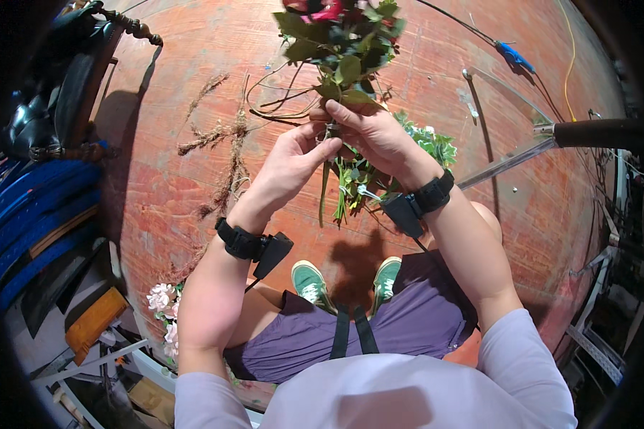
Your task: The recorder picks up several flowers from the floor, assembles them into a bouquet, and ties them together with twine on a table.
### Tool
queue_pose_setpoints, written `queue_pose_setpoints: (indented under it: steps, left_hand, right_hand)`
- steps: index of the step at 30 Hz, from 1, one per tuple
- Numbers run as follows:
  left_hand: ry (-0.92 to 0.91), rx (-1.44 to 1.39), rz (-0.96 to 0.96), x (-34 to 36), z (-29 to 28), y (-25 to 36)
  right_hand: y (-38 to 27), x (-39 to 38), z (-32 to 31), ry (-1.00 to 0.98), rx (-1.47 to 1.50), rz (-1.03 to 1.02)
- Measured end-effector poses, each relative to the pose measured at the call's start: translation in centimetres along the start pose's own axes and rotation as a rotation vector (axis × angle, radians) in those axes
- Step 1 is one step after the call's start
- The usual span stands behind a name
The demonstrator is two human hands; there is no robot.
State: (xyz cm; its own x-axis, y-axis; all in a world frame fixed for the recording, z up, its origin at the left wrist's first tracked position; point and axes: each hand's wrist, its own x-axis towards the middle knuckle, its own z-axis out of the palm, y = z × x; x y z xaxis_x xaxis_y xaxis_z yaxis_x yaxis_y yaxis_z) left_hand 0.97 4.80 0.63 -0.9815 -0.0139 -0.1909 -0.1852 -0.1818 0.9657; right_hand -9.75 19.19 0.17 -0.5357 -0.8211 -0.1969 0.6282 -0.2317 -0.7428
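In front of me is a bunch of red flowers [320, 10] with dense green leaves [347, 68], held upright with its blooms pointing away. Several cut green stems [345, 189] hang below. My right hand [372, 136] is closed around the bunch at the neck, its thumb along the leaves. Close against it, my left hand [304, 151] pinches the stems at the same spot; a thin strand may lie between its fingers, too small to make out. From near the fingers a thin brown cord or twig [279, 116] loops out leftward. Both wrists wear black straps with small boxes.
On the reddish wooden floor [172, 179], dry brown fibre strands [232, 154] lie to the left. Variegated ivy [436, 145] sits beyond my right wrist. A dark-handled metal tool [587, 134] is at the right, a blue-handled one [514, 56] farther off. Pink flowers [163, 297] lie near-left.
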Motion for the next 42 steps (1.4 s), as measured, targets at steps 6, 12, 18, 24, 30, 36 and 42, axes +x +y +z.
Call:
queue_pose_setpoints:
  steps: [6, 12, 18, 24, 30, 36, 42]
  left_hand:
    - [0.095, -0.047, 0.015, 0.0, 1.2, -1.2]
    - [0.305, 0.174, 0.083, 0.3, 2.1, -4.2]
    - [0.474, 0.185, 0.119, 0.7, 2.1, -11.0]
    - [0.600, 1.075, 0.434, -0.2, 3.0, -23.3]
    - [0.495, 0.892, -0.151, -1.4, 10.8, -28.8]
    - [0.460, 1.050, -0.490, -1.2, 11.5, -28.0]
    - [0.566, 0.866, -0.552, -0.6, 9.4, -23.5]
  right_hand:
    - [0.4, -0.4, -0.1, 0.090, -0.079, -0.011]
    - [-0.6, 0.5, -0.4, 0.081, -0.367, -0.029]
    - [-5.1, 1.2, -6.5, 0.652, -0.080, -0.214]
    - [-6.5, 1.8, -5.0, 0.654, 0.204, -0.410]
    - [-6.0, 1.2, -6.0, 0.663, 0.186, -0.361]
    - [-6.3, 1.8, -5.6, 0.591, 0.175, -0.304]
    - [-4.3, 2.5, -10.4, 0.120, -0.289, -0.314]
